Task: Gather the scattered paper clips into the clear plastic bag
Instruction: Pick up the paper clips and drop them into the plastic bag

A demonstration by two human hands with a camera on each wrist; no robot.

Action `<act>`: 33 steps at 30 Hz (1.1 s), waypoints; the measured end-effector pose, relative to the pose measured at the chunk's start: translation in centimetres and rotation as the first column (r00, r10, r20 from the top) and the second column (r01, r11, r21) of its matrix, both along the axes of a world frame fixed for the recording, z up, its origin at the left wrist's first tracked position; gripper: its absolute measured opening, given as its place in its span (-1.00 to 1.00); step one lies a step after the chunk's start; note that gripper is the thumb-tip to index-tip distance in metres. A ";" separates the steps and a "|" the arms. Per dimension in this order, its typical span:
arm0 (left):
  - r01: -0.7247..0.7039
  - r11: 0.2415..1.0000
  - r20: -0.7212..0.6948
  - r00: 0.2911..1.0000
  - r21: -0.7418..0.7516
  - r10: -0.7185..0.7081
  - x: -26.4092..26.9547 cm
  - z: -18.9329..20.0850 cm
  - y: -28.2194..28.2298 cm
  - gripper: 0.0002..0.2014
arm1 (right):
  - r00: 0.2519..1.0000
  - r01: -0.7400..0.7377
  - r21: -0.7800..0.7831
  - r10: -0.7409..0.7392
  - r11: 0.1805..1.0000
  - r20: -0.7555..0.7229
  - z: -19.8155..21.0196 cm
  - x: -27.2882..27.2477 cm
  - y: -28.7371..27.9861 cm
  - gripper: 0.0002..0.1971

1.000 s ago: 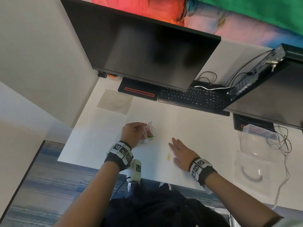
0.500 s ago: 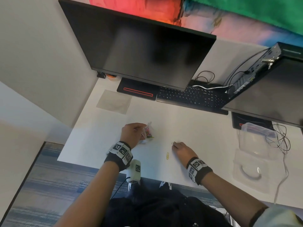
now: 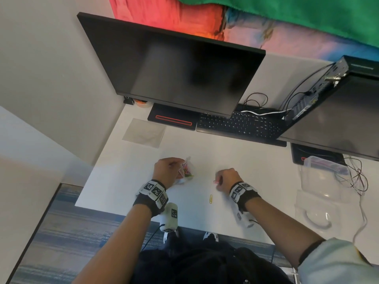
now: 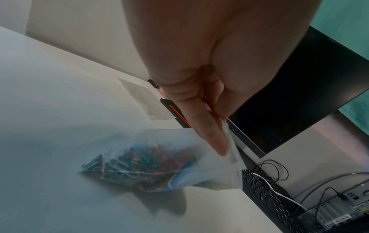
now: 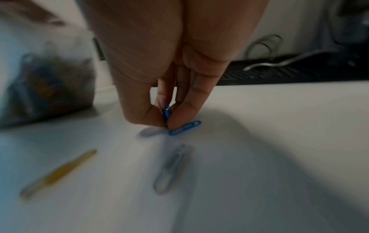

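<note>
Your white desk (image 3: 256, 160) fills the middle of the head view, with a dark monitor (image 3: 174, 66) across the upper half and a black keyboard (image 3: 242, 126) under its lower right edge. Left of centre, your left hand (image 3: 167, 171) pinches the top edge of the clear plastic bag (image 4: 159, 165) between thumb and fingers — the bag's bottom rests on the desk, bulging with coloured clips. Right of centre, your right hand (image 3: 227, 179) has thumb and fingertips closed narrowly on a blue paper clip (image 5: 165, 112). A second blue clip (image 5: 184, 128) touches those fingertips, a grey clip (image 5: 171, 168) lies just below it, and a yellow clip (image 3: 210, 199) sits lower left.
</note>
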State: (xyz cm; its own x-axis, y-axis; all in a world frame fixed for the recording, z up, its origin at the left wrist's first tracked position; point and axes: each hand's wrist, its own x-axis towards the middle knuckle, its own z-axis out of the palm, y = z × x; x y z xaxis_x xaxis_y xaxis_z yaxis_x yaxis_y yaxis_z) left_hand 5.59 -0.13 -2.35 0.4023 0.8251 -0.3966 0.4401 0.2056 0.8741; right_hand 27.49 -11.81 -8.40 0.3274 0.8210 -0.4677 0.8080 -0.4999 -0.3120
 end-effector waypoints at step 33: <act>0.067 0.996 0.018 0.998 0.051 -0.068 1.4 -1.7 -0.4 -0.79 | 0.894 -0.436 0.092 0.443 0.895 -0.072 -0.8 -2.4 -2.0 -0.88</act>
